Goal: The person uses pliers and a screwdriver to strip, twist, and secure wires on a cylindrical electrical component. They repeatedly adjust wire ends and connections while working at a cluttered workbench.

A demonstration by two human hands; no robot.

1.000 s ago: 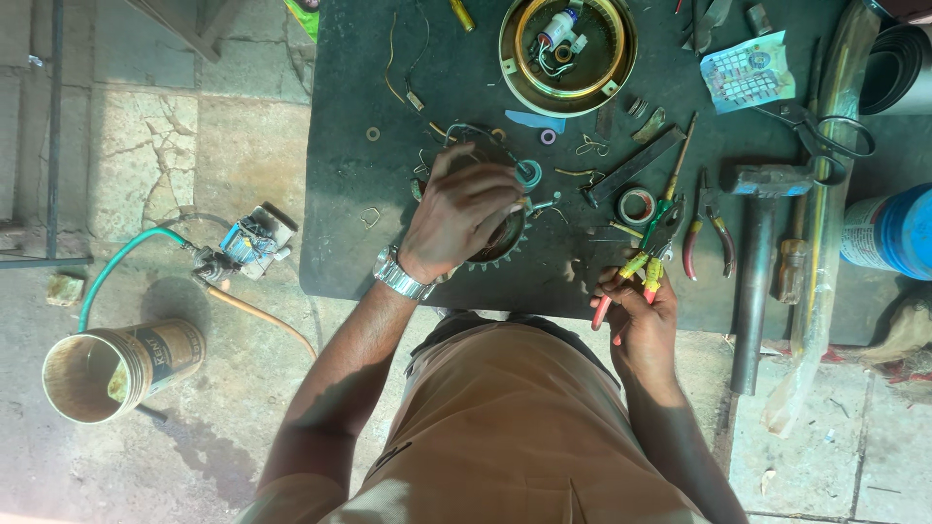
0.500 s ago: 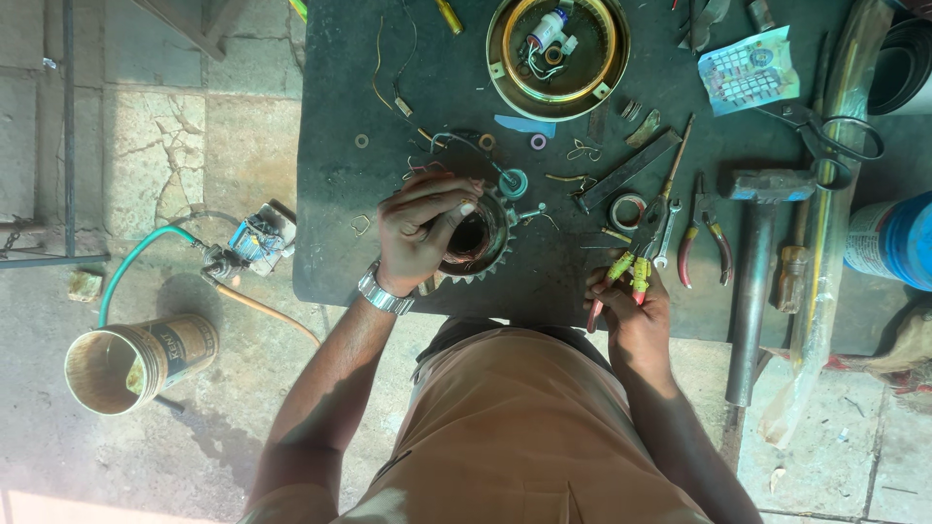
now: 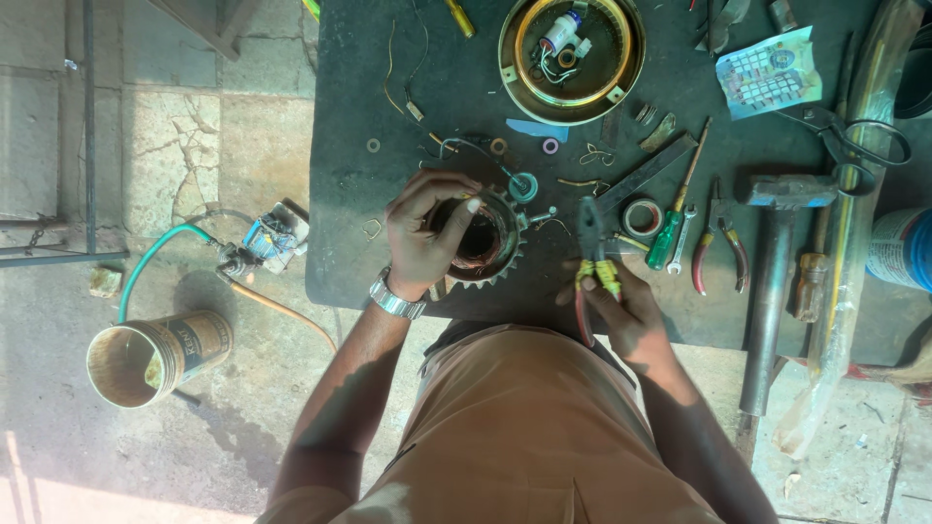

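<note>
My left hand (image 3: 424, 233) grips the left rim of a toothed, ring-shaped motor stator (image 3: 490, 243) with copper windings, lying on a dark work table (image 3: 388, 87). A wristwatch sits on that wrist. My right hand (image 3: 621, 311) holds pliers with red and yellow handles (image 3: 589, 257), jaws pointing away from me, just right of the stator. Thin wires trail from the stator's far side.
A round motor housing (image 3: 571, 53) lies at the far side. To the right are a tape roll (image 3: 641, 215), green screwdriver (image 3: 670, 233), red pliers (image 3: 718, 247), hammer (image 3: 777, 252), scissors (image 3: 854, 136). On the floor at left stand a can (image 3: 146, 354) and a hose fitting (image 3: 267, 238).
My left hand slid from covering the stator to gripping its left rim. My right hand raised the pliers so the jaws point up beside the stator.
</note>
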